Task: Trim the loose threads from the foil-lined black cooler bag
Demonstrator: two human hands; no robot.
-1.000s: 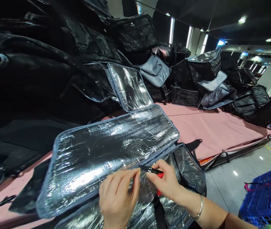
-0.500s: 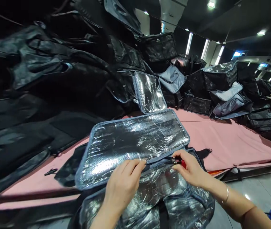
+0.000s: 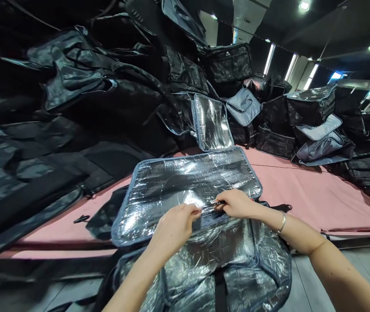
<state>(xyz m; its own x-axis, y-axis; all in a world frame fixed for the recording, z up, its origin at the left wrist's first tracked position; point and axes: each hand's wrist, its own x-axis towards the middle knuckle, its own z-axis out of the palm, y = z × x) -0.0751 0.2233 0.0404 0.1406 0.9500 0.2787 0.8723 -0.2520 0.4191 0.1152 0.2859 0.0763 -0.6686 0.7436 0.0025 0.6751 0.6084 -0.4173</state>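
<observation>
A large bag lined with silver foil stands open before me, its foil-faced lid folded back onto a pink-covered table. Thumb and fingers of my left hand are pinched together over the hinge side of the lid; what they grip is too small to make out. My right hand is closed around small thread snips, whose dark tips point at the left fingertips. A bit of red shows behind that hand, and the rest of the snips is hidden by the fingers.
Black and camouflage bags are heaped along the left and back. Another open foil lid leans behind mine. More bags are stacked at the right of the pink cloth. A dark strap with a buckle lies beside the bag.
My right hand with the snips has moved left and up, closer to my left hand. The left fingers have risen slightly from the lid's edge binding. The view has shifted a little.
</observation>
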